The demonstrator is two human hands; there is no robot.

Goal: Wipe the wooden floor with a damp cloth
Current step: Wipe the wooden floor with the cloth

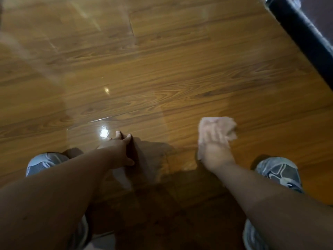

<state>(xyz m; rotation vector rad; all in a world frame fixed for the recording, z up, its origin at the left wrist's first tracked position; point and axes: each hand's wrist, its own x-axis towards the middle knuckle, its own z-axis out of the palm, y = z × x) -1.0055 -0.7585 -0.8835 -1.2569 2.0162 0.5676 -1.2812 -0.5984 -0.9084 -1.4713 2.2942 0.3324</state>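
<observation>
Cloth (231, 128): pale, bunched flat on the wooden floor (180, 78) at 3 o'clock of frame centre, under the right hand (215, 141); hand bears down on it, motion-blurred, so can't tell whether the fingers curl round the fabric or just press. Left hand (120, 150) at 8 o'clock; fingers spread, planted on the boards as a prop, grasping nothing.

Step, my read: mid-wipe, person crouched, stroke in progress on the right side; wet glare (104, 132) just beside the left fingertips and a damp sheen between the hands suggest the near patch is covered; boards from 10 to 1 o'clock look duller, likely not yet done.

Next move calls for: steady downward pressure, overlapping passes outward, then shifting the prop hand and feet.

Edges and room: dark furniture edge (306, 37) runs diagonally at 2 o'clock, well apart from the cloth; limits reach to the right. Left shoe (45, 162) and right shoe (279, 173) flank the arms; open floor ahead at 12 o'clock.
</observation>
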